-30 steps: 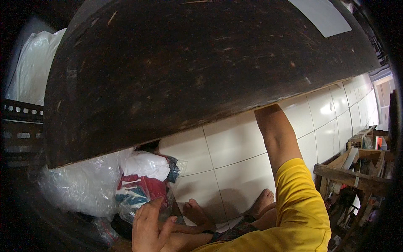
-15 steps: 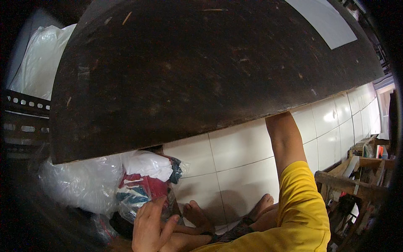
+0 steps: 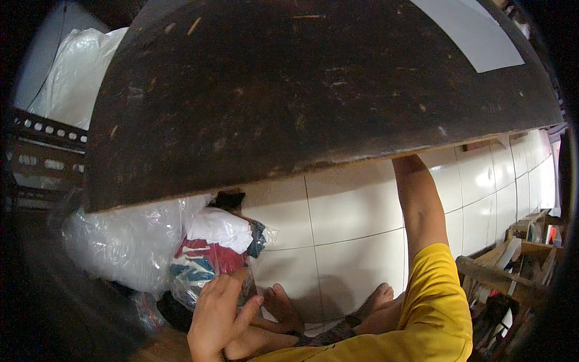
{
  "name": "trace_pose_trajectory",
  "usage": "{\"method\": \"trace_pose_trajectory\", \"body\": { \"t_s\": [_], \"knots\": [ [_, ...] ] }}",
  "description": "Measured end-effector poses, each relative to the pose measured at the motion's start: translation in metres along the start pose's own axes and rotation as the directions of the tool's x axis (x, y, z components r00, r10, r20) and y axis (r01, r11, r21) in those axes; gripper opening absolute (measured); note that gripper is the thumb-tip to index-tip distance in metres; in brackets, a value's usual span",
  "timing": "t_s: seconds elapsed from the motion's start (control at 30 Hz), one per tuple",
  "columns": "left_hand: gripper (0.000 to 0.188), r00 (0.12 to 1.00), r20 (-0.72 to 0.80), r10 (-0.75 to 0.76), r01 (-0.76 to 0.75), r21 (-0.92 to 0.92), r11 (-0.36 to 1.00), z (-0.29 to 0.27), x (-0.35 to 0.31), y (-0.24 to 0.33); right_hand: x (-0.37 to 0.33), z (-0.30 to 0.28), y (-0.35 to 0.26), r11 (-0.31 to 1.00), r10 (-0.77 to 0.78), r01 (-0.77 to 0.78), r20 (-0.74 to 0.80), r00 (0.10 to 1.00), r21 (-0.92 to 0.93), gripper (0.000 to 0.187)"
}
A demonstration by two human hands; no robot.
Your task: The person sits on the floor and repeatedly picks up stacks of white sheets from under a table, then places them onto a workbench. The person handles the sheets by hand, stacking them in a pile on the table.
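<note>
My left hand (image 3: 220, 314) hangs over my lap, open, its fingers together and stretched forward with the thumb apart and nothing held. Just beyond the fingertips lies a clear plastic bag of folded clothes (image 3: 208, 256) in white, red and teal; I cannot tell whether the fingers touch it. My right arm, in a yellow sleeve (image 3: 431, 289), reaches forward under the edge of a large dark, scratched wooden tabletop (image 3: 301, 102). That top hides my right hand and whatever it may touch.
A white sheet (image 3: 476, 39) lies at the table's far right. Bulky clear plastic (image 3: 126, 247) sits left of the clothes, near a perforated dark metal rail (image 3: 51, 130). A wooden rack with odds and ends (image 3: 506, 271) stands at right. White tiles (image 3: 350, 211) cover the floor.
The view has shifted slightly, so the table edge sits a little higher and more level. My left hand stays open near the bagged clothes; my right arm still reaches under the tabletop.
</note>
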State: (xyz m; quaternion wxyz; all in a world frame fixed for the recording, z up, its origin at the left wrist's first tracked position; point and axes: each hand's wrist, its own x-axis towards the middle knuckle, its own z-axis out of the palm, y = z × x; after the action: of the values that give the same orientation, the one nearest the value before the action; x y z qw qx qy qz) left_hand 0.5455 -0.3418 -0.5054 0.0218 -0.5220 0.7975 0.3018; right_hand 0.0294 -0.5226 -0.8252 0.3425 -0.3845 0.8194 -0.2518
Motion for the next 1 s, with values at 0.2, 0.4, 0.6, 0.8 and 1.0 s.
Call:
{"method": "trace_pose_trajectory", "body": {
  "t_s": [0.2, 0.4, 0.6, 0.8, 1.0],
  "knots": [
    [0.050, 0.995, 0.044, -0.091, 0.090, 0.015, 0.996, -0.005, -0.018, 0.018, -0.028, 0.034, 0.027, 0.967, -0.135, 0.102, 0.132, 0.982, 0.231, 0.039],
    [0.048, 0.989, 0.001, 0.150, -0.150, -0.076, 0.986, 0.008, -0.006, 0.036, -0.147, 0.040, 0.084, 0.784, 0.049, -0.171, 0.216, 0.975, 0.597, 0.045],
    [0.053, 0.935, 0.084, 0.346, -0.347, -0.003, 0.938, 0.050, 0.093, 0.038, -0.280, 0.000, 0.139, 0.730, 0.247, -0.264, 0.117, 0.962, 0.631, 0.042],
    [0.100, 0.999, 0.030, 0.021, -0.025, 0.149, 0.988, 0.196, 0.217, 0.011, -0.365, -0.008, 0.226, 0.748, 0.304, -0.284, 0.071, 0.950, 0.600, 0.040],
    [0.131, 0.980, 0.060, -0.190, 0.189, 0.018, 0.982, 0.284, 0.198, 0.090, -0.415, -0.055, 0.268, 0.739, 0.415, -0.380, 0.068, 0.907, 0.556, 0.037]
  ]
}}
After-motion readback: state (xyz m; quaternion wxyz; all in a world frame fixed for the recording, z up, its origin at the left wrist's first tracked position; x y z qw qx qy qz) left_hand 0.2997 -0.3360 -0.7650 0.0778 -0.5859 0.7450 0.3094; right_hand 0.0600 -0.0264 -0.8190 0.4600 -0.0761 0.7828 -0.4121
